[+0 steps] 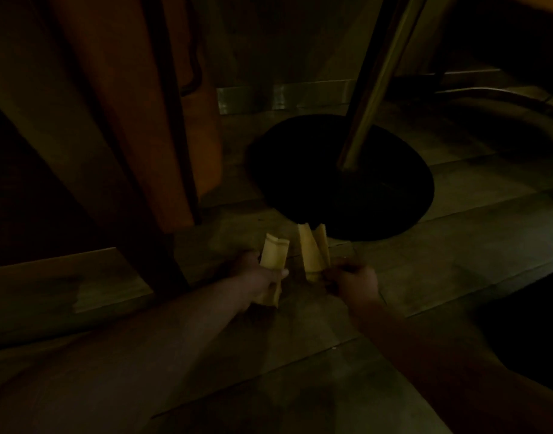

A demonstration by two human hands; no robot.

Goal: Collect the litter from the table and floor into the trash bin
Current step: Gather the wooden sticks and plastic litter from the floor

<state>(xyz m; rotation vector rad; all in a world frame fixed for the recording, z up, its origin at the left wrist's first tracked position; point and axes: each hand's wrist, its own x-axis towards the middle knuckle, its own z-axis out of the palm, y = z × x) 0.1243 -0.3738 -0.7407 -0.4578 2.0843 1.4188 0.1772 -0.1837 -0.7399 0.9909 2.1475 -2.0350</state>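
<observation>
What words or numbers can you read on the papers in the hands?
None. The paper in the left hand and the paper in the right hand look plain yellow, and the picture is too dark and blurred to show any print.

Scene very dim, yellow-tinted; corners fall to black. Slight motion blur throughout. Wide-angle distortion bends edge lines.

Counted in dim light: two hands, left hand (262,277) and right hand (358,283), two pale paper pieces (273,253) (312,255), one round black base (347,180), one metal pole (372,89).
</observation>
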